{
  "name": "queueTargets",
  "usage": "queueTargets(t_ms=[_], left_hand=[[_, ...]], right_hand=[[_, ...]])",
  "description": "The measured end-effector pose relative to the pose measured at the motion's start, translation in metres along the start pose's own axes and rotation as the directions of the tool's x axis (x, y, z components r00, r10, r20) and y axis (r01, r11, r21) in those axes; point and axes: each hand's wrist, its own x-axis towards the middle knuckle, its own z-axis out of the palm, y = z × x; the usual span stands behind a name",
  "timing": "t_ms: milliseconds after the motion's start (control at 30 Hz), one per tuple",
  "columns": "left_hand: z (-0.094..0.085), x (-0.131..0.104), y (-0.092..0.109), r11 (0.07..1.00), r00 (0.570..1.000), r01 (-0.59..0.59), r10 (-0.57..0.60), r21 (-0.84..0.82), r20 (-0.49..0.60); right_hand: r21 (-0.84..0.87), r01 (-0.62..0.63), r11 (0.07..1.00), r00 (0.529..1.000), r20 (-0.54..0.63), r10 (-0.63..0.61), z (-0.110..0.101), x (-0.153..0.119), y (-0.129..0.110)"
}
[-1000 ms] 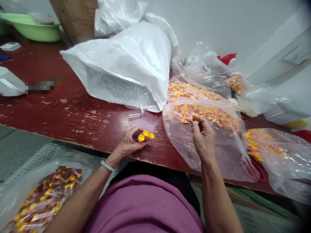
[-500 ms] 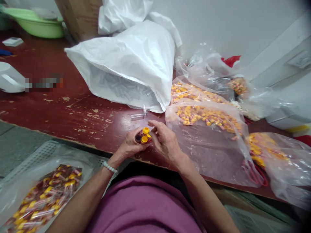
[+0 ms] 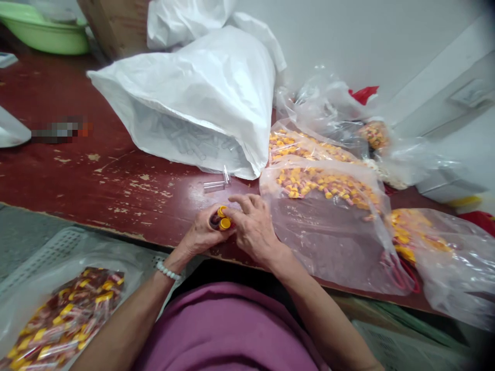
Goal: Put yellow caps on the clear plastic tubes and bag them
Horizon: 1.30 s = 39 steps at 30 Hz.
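Note:
My left hand (image 3: 203, 229) is wrapped round a small bunch of clear tubes with dark contents. Yellow caps (image 3: 225, 223) sit at the tops of some of them, and other tube mouths look dark. My right hand (image 3: 255, 226) is at the right side of the bunch, its thumb touching the yellow caps and its other fingers stretched out and apart. Just beyond my hands, two empty clear tubes (image 3: 214, 185) lie on the red table (image 3: 116, 180). The lower part of the bunch is hidden by my left hand.
A white sack (image 3: 204, 87) of clear tubes opens towards me. On the right, a plastic bag (image 3: 309, 232) holds many yellow-capped pieces, with another bag (image 3: 417, 232) beside it. Filled capped tubes (image 3: 73, 319) lie in a lined crate at lower left. A green basin (image 3: 50, 36) stands at far left.
My right thumb has moved in over the caps, covering part of them, and the right-hand fingers have spread. The view has shifted slightly; my left hand keeps its hold.

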Motion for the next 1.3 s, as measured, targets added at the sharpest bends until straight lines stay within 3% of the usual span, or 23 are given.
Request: queueTargets(t_ms=[67,133,233,300,400,500,667,833,900,967,1067,1133,1200,1300], left_hand=[[0.000,0.000,0.001,1.000,1.000,0.003,-0.003,0.019,0.002],[0.001,0.001,0.001,0.999,0.999,0.024,-0.023,0.046,-0.022],[0.004,0.001,0.002,0.996,0.996,0.074,-0.072,0.049,-0.046],[0.006,0.000,0.002,0.994,0.994,0.102,-0.101,0.029,-0.036],[0.006,0.000,0.000,0.993,0.994,0.109,-0.107,0.048,-0.034],[0.005,0.001,-0.001,0.993,0.995,0.099,-0.097,0.064,-0.024],[0.005,0.001,0.004,0.993,0.993,0.116,-0.116,0.036,-0.018],[0.005,0.001,0.013,0.991,0.991,0.135,-0.135,-0.006,-0.020],[0.005,0.001,0.012,0.992,0.991,0.130,-0.130,-0.001,-0.020],[0.004,0.001,0.010,0.992,0.993,0.120,-0.120,0.025,-0.026],[0.004,0.000,0.007,0.993,0.994,0.112,-0.112,0.031,-0.016],[0.003,-0.001,0.006,0.993,0.994,0.111,-0.111,0.024,-0.008],[0.002,-0.001,0.005,0.995,0.995,0.097,-0.097,0.028,-0.003],[0.002,0.000,-0.001,0.999,0.999,0.045,-0.045,0.028,0.005]], right_hand=[[0.031,0.003,1.000,0.999,-0.037,-0.002,-0.009,-0.002,-0.002],[0.101,-0.002,0.995,0.982,-0.186,0.021,-0.026,-0.009,0.002],[0.145,-0.167,0.975,0.875,-0.434,0.214,-0.051,-0.029,0.031],[0.105,-0.382,0.918,0.791,-0.476,0.384,-0.056,-0.046,0.066],[-0.077,-0.604,0.793,0.785,-0.231,0.575,-0.041,-0.064,0.124],[-0.145,-0.617,0.774,0.784,-0.197,0.588,-0.016,-0.066,0.159],[-0.321,-0.570,0.756,0.817,-0.123,0.563,0.000,-0.044,0.167],[-0.331,-0.600,0.728,0.785,-0.070,0.615,-0.010,-0.042,0.170],[-0.226,-0.634,0.739,0.772,-0.128,0.623,-0.017,-0.050,0.166],[-0.003,-0.644,0.765,0.742,-0.248,0.623,-0.024,-0.057,0.149],[0.407,-0.487,0.772,0.700,-0.347,0.624,-0.032,-0.057,0.096],[0.543,-0.312,0.779,0.762,-0.347,0.547,-0.032,-0.047,0.053],[0.547,-0.168,0.820,0.859,-0.328,0.394,-0.026,-0.032,0.016],[0.471,-0.007,0.882,0.922,-0.339,0.189,-0.007,-0.012,-0.013]])
